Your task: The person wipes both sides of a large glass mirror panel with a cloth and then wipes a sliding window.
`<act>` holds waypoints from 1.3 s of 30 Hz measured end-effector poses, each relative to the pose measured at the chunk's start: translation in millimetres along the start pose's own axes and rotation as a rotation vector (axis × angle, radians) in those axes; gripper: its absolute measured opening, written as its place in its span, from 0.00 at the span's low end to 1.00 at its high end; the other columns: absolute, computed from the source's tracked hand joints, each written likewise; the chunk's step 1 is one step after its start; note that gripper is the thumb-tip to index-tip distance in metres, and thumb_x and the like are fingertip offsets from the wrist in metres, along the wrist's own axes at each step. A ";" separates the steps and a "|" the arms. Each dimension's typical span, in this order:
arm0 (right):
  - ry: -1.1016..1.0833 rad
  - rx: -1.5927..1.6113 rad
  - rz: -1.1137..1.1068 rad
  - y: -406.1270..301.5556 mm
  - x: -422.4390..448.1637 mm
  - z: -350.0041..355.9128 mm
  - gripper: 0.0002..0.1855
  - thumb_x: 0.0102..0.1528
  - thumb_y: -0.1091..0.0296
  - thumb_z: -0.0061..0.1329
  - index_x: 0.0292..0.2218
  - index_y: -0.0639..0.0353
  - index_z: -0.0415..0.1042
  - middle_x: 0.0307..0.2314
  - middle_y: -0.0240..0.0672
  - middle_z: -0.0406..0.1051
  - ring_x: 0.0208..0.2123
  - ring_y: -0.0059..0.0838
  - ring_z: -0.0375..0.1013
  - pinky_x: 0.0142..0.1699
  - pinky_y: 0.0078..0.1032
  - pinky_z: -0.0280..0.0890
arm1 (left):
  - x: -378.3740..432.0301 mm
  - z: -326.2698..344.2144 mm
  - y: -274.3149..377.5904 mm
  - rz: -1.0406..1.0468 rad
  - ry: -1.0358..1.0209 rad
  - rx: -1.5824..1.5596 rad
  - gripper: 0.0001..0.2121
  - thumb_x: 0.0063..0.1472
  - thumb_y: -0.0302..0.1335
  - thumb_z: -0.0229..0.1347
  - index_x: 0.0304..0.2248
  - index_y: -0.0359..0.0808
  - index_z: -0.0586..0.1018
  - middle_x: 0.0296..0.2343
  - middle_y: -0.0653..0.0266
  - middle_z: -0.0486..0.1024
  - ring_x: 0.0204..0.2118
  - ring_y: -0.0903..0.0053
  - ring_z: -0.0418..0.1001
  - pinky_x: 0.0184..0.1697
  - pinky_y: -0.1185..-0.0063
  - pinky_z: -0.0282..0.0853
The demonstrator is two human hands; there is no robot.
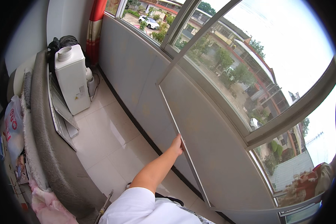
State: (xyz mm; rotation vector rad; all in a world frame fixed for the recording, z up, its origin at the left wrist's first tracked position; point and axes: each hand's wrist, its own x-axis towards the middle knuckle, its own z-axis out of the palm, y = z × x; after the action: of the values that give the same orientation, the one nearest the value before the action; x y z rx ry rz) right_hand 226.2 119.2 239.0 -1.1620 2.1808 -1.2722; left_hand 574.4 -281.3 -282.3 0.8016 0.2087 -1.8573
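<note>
My left hand [178,145] grips the near edge of a large framed window screen [196,117], with the thumb on the thin metal frame and the fingers partly hidden behind it. The fine mesh is see-through; the wall panel and the windows show through it. The screen stands tilted beside the grey wall [134,64], in front of the sliding window frames [168,42]. My left arm, in a short white sleeve, reaches forward from the bottom of the picture. My right hand is out of view.
A white boxy appliance [72,81] stands on the tiled floor [100,123], beside leaning flat panels [61,112]. A grey-brown sofa back [47,126] runs along the left. Red curtain [95,28] hangs in the corner. A rod-like tool [104,207] lies near my sleeve.
</note>
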 end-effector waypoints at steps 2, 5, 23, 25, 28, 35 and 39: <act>-0.046 0.023 -0.035 -20.0 9.1 12.6 0.23 0.55 0.55 0.37 0.43 0.66 0.65 0.32 0.35 0.67 0.33 0.19 0.66 0.39 0.17 0.61 | 3.3 -8.4 8.1 -0.020 0.020 -0.022 0.15 0.57 0.45 0.45 0.32 0.41 0.67 0.25 0.67 0.65 0.29 0.76 0.64 0.34 0.74 0.62; -0.107 0.074 -0.125 -56.2 22.8 27.6 0.22 0.54 0.55 0.37 0.43 0.66 0.65 0.32 0.35 0.67 0.32 0.19 0.66 0.39 0.17 0.61 | 15.5 -24.8 22.1 -0.057 0.019 -0.059 0.16 0.57 0.45 0.44 0.35 0.41 0.68 0.27 0.67 0.65 0.30 0.75 0.64 0.34 0.73 0.63; -0.068 0.297 -0.541 -139.0 103.6 46.8 0.19 0.52 0.61 0.41 0.42 0.63 0.64 0.28 0.32 0.67 0.28 0.18 0.67 0.33 0.17 0.63 | 60.2 -7.3 95.7 -0.111 -0.045 -0.156 0.18 0.59 0.46 0.38 0.39 0.41 0.67 0.29 0.66 0.64 0.30 0.72 0.63 0.39 0.65 0.63; -0.061 0.341 -0.562 -130.9 119.3 57.0 0.19 0.51 0.62 0.41 0.43 0.62 0.64 0.28 0.31 0.67 0.27 0.18 0.67 0.32 0.17 0.64 | 63.7 -1.9 114.5 -0.083 -0.101 -0.147 0.20 0.59 0.46 0.37 0.40 0.41 0.67 0.31 0.64 0.65 0.32 0.70 0.64 0.42 0.63 0.62; -0.056 0.404 -0.577 -120.7 146.9 80.5 0.18 0.50 0.64 0.42 0.43 0.61 0.64 0.27 0.30 0.67 0.26 0.19 0.67 0.31 0.17 0.64 | 70.5 15.7 138.4 -0.050 -0.228 -0.138 0.21 0.59 0.47 0.36 0.43 0.40 0.66 0.37 0.63 0.65 0.39 0.67 0.64 0.44 0.60 0.60; -0.060 0.519 -0.638 -104.0 217.9 136.7 0.18 0.48 0.68 0.43 0.43 0.59 0.63 0.25 0.28 0.66 0.24 0.19 0.67 0.28 0.17 0.65 | 92.3 50.3 193.3 0.001 -0.425 -0.099 0.24 0.58 0.48 0.36 0.47 0.41 0.63 0.46 0.62 0.62 0.48 0.64 0.61 0.46 0.57 0.57; -0.046 0.553 -0.683 -99.6 255.6 155.2 0.19 0.47 0.70 0.44 0.43 0.58 0.62 0.23 0.26 0.66 0.22 0.19 0.67 0.26 0.17 0.65 | 114.8 65.8 210.0 0.034 -0.522 -0.057 0.25 0.57 0.51 0.37 0.47 0.42 0.64 0.46 0.62 0.62 0.48 0.64 0.61 0.46 0.57 0.57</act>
State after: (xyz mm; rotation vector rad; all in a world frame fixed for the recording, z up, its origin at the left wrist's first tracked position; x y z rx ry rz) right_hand 221.4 -194.9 264.4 -1.7002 1.2638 -1.9185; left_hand 704.6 -491.1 -257.0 0.2596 -0.0832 -1.9503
